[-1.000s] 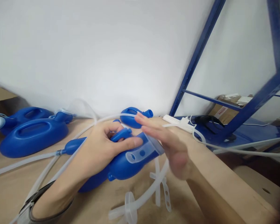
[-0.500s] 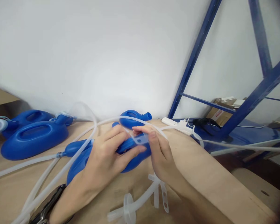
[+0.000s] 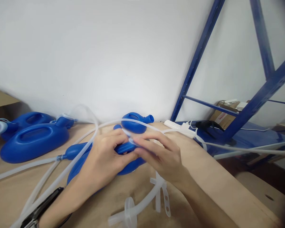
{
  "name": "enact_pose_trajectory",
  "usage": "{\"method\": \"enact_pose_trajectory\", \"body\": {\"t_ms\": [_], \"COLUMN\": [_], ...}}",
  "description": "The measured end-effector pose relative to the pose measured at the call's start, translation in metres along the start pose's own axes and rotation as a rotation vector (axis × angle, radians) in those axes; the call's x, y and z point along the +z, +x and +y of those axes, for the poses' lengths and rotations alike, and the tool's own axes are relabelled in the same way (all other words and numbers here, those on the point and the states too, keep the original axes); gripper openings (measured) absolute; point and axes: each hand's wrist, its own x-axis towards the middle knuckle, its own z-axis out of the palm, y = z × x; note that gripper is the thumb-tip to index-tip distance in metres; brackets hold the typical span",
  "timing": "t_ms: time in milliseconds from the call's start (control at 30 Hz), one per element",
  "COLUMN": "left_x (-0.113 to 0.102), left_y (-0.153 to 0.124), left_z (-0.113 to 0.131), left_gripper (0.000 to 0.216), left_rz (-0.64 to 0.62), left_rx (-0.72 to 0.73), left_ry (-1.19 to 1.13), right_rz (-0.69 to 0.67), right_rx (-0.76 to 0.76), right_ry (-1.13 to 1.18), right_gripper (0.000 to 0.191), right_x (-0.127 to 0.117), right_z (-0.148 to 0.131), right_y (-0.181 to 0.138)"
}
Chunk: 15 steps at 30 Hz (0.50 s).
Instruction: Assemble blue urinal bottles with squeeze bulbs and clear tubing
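A blue plastic urinal bottle (image 3: 130,167) lies on the table under both hands. My left hand (image 3: 106,155) is closed on its upper part, thumb pointing right. A translucent flexible strap (image 3: 131,140) lies across the bottle's neck. My right hand (image 3: 162,155) pinches at the strap with thumb and fingers, its fingertips close to the left thumb. The fingers partly hide the strap and the neck. Below the right hand, a translucent tube fitting (image 3: 143,204) with a round disc and a perforated strap rests on the table.
Further blue bottles (image 3: 35,142) lie at the left, and a smaller one (image 3: 134,123) stands by the wall. Long translucent tubes (image 3: 68,167) loop across the table (image 3: 204,177). At the right are a white power strip (image 3: 180,128) and a blue metal rack (image 3: 199,57).
My right hand has turned over and moved its fingers left, from holding out the strap's flat end to pinching close to my left thumb. The strap's holed end is now covered.
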Motion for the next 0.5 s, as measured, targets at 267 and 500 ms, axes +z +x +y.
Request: {"method": "enact_pose_trajectory", "body": {"t_ms": [267,500], "left_x": [0.001,0.003], "left_y": [-0.002,-0.003], "left_z": [0.003,0.005], "left_gripper": [0.032,0.024], "left_rz": [0.048,0.091], "left_rx": [0.015,0.110], "left_ry": [0.008,0.063], "right_rz": [0.029,-0.153], "right_rx": [0.061,0.434], "right_ry": [0.158,0.463], "right_gripper": [0.013,0.019], "right_x": [-0.002,-0.010], "right_z": [0.000,0.007], "right_y": [0.006,0.013]}}
